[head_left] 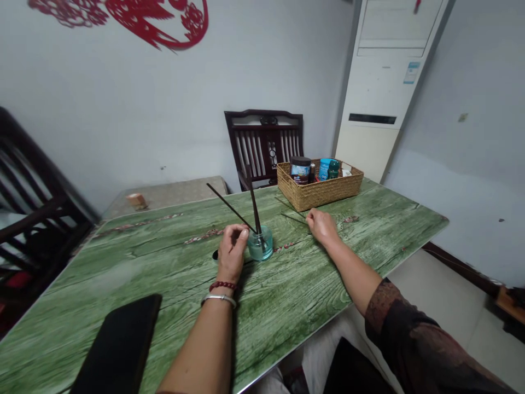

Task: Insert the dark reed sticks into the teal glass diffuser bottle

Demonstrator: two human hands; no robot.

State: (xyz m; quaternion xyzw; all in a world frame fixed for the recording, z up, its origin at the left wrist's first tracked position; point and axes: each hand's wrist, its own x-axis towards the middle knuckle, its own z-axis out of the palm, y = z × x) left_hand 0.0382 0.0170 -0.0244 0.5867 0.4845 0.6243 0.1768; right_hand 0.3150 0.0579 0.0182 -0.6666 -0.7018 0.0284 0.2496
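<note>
My left hand [232,250] is curled against the left side of a small pale-blue glass jar [261,244] on the green table [172,273], its fingers pinched at a thin dark stick [229,206]. Two dark sticks stand slanted in the jar. My right hand [321,224] rests on the table to the jar's right, fingers closed over the end of more thin sticks [292,215] that lie flat toward the basket.
A wicker basket [320,189] with jars and bottles stands at the far edge. A black phone [118,345] lies near my left forearm. Dark wooden chairs [264,145] stand behind and at left. A tall white air conditioner [385,82] is at back right.
</note>
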